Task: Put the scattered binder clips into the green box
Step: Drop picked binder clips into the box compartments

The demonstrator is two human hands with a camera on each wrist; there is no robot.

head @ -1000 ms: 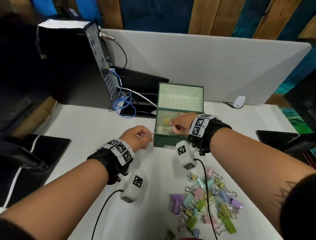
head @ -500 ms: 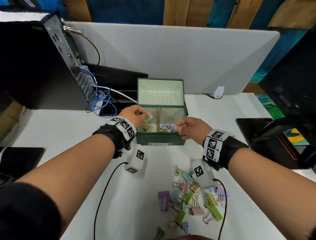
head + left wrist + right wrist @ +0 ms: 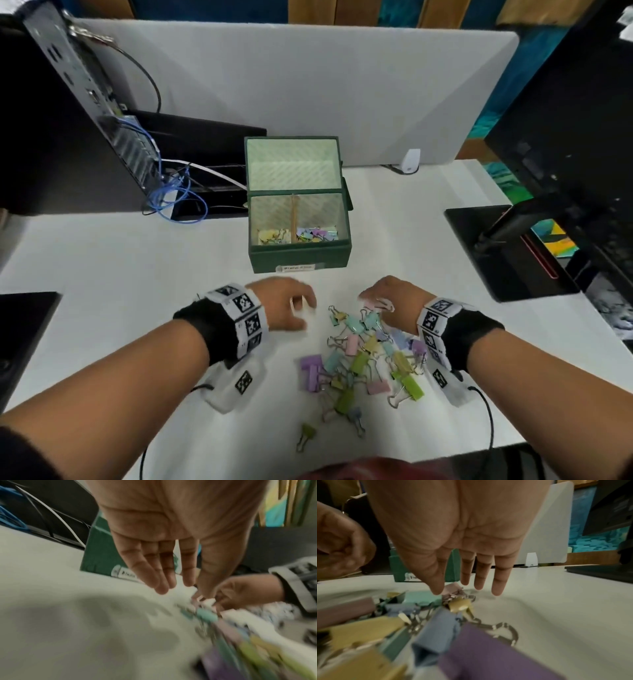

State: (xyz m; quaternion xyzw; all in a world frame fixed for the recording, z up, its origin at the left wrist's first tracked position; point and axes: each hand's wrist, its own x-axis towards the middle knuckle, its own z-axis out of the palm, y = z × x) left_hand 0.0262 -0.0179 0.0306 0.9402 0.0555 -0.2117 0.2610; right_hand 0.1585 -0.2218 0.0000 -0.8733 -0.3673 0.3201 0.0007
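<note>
The green box [image 3: 298, 260] stands open on the white table, its lid upright, with pastel clips in both compartments. Nearer to me lies the pile of coloured binder clips [image 3: 370, 359]. My left hand [image 3: 291, 308] hovers just left of the pile; in the left wrist view its fingers [image 3: 159, 585] hang straight and hold nothing. At the pile's far edge is my right hand [image 3: 376, 298]. Its thumb [image 3: 436, 586] and a finger hidden behind it pinch a pink binder clip [image 3: 453, 588]; the other fingers point straight down. One green clip [image 3: 306, 433] lies apart, close to me.
A black computer case [image 3: 78, 130] with blue cables [image 3: 178, 198] stands at the back left. A grey partition [image 3: 308, 85] runs behind the box. A monitor foot [image 3: 496, 250] sits on the right and a black pad [image 3: 24, 325] on the left.
Both hands have drawn back from the box to the pile. The left hand no longer holds a clip. The right hand has reached a pink clip.
</note>
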